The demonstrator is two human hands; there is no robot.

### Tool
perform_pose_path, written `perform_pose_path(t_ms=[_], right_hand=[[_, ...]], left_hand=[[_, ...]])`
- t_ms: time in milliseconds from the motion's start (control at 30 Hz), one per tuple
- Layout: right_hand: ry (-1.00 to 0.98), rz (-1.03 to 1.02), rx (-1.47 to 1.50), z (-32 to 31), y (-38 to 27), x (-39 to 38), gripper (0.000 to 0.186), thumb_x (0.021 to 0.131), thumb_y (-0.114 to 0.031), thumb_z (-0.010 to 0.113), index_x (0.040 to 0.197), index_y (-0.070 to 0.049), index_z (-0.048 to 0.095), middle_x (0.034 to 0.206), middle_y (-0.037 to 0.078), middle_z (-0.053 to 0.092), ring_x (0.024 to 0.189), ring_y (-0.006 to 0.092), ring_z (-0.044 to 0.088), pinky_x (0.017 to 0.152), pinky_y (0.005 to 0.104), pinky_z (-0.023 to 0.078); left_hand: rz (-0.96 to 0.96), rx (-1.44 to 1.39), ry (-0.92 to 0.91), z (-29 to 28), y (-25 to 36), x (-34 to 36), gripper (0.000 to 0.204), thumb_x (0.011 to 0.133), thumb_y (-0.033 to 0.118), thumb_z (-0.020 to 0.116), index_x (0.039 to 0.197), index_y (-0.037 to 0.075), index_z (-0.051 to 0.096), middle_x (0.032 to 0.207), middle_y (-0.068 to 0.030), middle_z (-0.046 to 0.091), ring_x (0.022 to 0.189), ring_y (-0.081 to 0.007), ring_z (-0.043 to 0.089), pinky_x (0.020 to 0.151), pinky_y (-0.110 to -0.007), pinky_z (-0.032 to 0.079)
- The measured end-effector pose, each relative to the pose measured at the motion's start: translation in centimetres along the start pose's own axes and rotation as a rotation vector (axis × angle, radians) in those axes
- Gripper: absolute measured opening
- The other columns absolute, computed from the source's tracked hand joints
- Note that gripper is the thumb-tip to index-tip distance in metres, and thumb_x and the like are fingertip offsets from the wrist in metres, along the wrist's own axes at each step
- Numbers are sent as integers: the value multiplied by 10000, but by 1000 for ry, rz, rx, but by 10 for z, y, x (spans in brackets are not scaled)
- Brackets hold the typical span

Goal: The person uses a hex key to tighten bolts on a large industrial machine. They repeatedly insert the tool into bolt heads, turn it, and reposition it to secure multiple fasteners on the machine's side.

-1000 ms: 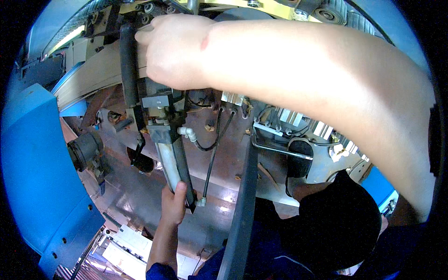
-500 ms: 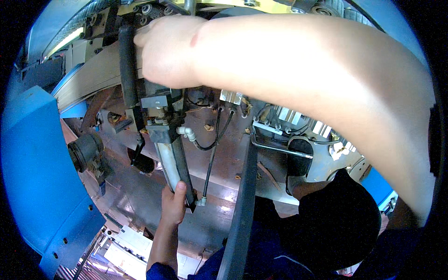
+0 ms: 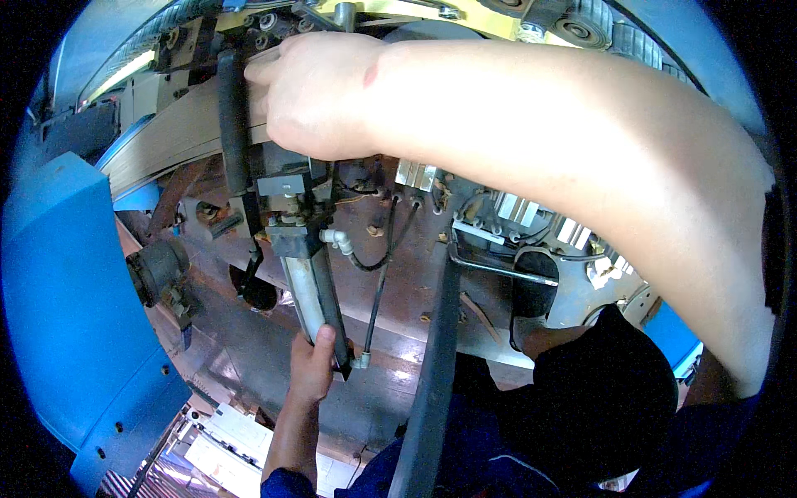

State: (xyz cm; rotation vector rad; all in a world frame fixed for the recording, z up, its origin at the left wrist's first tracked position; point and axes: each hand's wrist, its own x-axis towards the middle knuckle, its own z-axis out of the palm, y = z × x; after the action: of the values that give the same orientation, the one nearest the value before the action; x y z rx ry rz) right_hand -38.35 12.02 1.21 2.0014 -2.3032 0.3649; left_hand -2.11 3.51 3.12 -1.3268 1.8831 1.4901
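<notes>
My left hand is closed round the lower part of a pneumatic cylinder, a long grey metal body with a dark end block, its thumb lying along the front. A white elbow fitting with a black air hose sits at its upper right side. My right arm reaches across from the right. At the far end of the cylinder, my right hand has its fingers curled close to a black padded bar. What lies between those fingertips is hidden.
A blue machine cover stands at the left. A dark metal post rises from the lower edge. Silver valve blocks with hoses are on the right; a stack of brown flat sheets lies behind the bar. A black rounded shape fills the lower right.
The whole view has shifted slightly, the machine parts sitting a little further right and lower. Slightly more of my right fingers shows beside the bar. My left hand keeps its grip on the pneumatic cylinder.
</notes>
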Motion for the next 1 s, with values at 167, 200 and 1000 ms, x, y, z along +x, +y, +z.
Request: perform_pose_path(t_ms=[167, 200, 1000], right_hand=[[-233, 48, -39, -15, -2, -1, 159, 857, -197, 676, 903, -165, 825, 1023, -44, 776, 1206, 201, 608, 1005, 343, 519], [-243, 40, -64, -15, -3, 1, 160, 855, -188, 676, 908, -162, 825, 1030, -42, 775, 1206, 200, 610, 1006, 345, 523], [-683, -30, 685, 43, -116, -254, 195, 899, -252, 632, 954, -80, 705, 1004, 100, 699, 944, 277, 716, 740, 442, 618]], left_hand=[[-17, -5, -28, 6, 7, 3, 590, 1020, 582, 567, 927, 5, 651, 727, -73, 679, 638, -138, 644, 557, -289, 487], [-14, -6, -24, 4, 4, 3, 592, 1019, 584, 566, 924, 6, 651, 728, -72, 678, 640, -137, 645, 556, -288, 486], [-65, -47, 21, -1, -7, -3, 516, 1039, 505, 592, 1081, -9, 591, 861, -102, 680, 778, -174, 670, 692, -331, 549]])
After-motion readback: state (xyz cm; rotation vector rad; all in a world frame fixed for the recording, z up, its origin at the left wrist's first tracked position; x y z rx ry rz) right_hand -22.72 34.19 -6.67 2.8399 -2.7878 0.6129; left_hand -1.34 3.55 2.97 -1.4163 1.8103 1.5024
